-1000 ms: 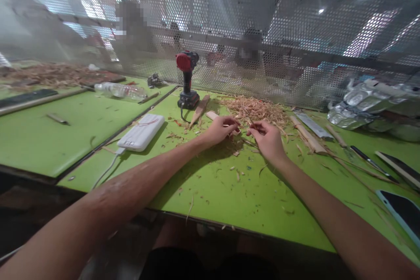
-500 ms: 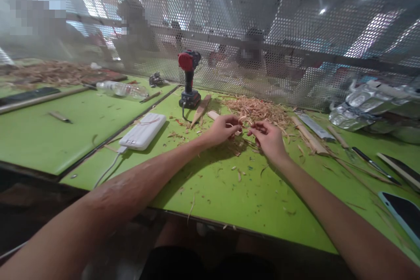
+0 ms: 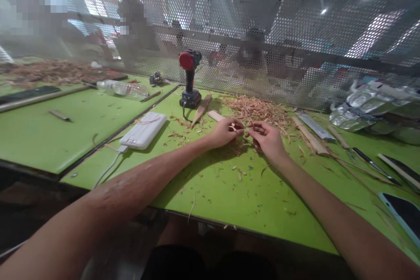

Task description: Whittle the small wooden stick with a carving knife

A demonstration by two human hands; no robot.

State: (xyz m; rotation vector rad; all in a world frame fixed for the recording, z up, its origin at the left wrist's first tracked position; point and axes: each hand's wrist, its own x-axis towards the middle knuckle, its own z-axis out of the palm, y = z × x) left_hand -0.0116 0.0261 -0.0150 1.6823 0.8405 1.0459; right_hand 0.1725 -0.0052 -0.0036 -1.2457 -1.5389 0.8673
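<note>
Over the green table my left hand [image 3: 226,133] and my right hand [image 3: 267,139] meet fingertip to fingertip. Both have curled, pinching fingers, with thin pale wood shavings showing between and beside them; their exact shape is hard to make out. Right behind the fingers lies a loose heap of wood shavings [image 3: 254,108]. A flat pale wood strip [image 3: 215,115] sticks out behind my left hand. More scraps lie on the table beneath the hands.
A red and black cordless drill [image 3: 189,78] stands upright beside a pointed wood piece [image 3: 201,110]. Left is a white power bank [image 3: 143,131] with a cable. Right are a wood stick [image 3: 311,135], a metal blade [image 3: 315,126], a pen-like knife [image 3: 376,165] and a phone [image 3: 402,214]. Perforated metal panel [image 3: 210,8] behind.
My fingertips have come slightly closer together, and the left fingers have curled a little more. The things on the table have stayed in place.
</note>
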